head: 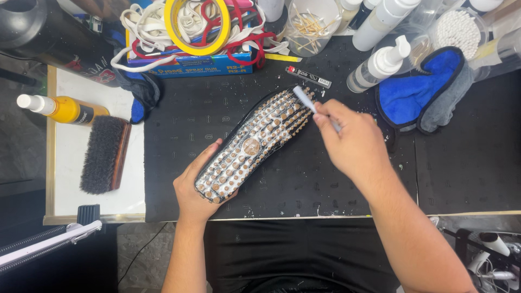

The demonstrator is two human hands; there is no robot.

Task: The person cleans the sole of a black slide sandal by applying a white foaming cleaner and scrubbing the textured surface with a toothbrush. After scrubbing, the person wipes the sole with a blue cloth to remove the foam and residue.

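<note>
My left hand cups the heel end of a shoe turned sole-up on a black mat. The sole is studded with rows of small brown and white nubs and has a round brown disc at its middle. My right hand pinches a thin pale pen-like tool, whose tip lies against the toe end of the sole. White flecks are scattered on the mat around the toe.
A dark bristle brush and a yellow bottle lie on the white table at left. At the back are a box of laces, a yellow tape roll, spray bottles, a swab jar and a blue mitt.
</note>
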